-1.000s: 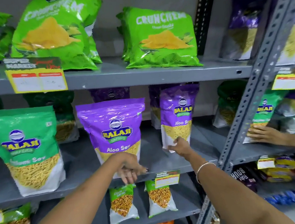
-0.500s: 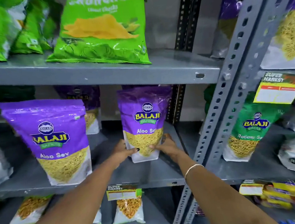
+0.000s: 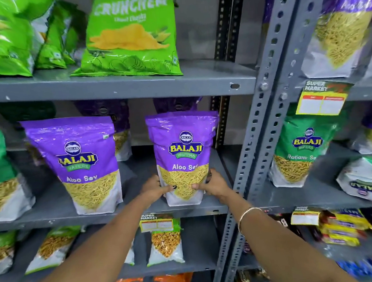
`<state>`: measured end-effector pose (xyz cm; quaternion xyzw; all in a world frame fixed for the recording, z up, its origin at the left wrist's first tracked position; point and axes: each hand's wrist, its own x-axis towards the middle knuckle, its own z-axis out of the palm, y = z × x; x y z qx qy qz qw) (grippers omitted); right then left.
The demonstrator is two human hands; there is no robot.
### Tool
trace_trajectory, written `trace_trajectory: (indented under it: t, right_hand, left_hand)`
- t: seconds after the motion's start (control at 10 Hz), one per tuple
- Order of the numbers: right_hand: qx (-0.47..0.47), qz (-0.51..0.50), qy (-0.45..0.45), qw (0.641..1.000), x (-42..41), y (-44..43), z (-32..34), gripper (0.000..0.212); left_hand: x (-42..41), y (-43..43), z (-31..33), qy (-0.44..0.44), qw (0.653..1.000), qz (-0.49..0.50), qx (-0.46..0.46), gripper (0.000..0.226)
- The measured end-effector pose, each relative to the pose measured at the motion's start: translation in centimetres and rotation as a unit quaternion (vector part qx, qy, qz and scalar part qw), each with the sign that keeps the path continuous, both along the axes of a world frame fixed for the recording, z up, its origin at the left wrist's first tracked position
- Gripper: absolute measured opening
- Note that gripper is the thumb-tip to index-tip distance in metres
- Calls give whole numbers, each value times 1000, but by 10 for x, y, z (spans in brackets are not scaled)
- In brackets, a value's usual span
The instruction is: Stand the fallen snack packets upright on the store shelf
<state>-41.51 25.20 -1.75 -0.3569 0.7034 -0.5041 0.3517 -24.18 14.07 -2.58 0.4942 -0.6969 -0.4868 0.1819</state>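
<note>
Two hands clasp one purple Balaji Aloo Sev packet (image 3: 183, 156), a glossy flat-bottomed pouch standing upright on the grey metal shelf (image 3: 52, 209); left hand (image 3: 154, 189) and right hand (image 3: 214, 184) press its lower sides, thumbs across the clear window showing yellow sev

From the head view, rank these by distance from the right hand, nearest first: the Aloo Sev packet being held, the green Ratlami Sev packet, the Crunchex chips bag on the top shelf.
1. Held Aloo Sev packet, touching the right hand, middle shelf.
2. Ratlami Sev packet, next bay, to the right.
3. Crunchex chips bag, top shelf, up and left.
</note>
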Motion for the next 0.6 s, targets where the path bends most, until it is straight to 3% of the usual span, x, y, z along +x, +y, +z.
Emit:
trace_trajectory:
  t: [0.4,0.5,0.6]
  right_hand:
    - [36,-13,37,999,4,3,-4,60]
    - [17,-40,77,996,20,8,13,84]
    - [-34,-117,208,971,29,12,27,99]
  left_hand:
    - [3,7,2,2,1000,-18,2,33]
    - [8,16,13,-3,999,-17,-43,61]
    - [16,18,23,-3,980,29,-195,73]
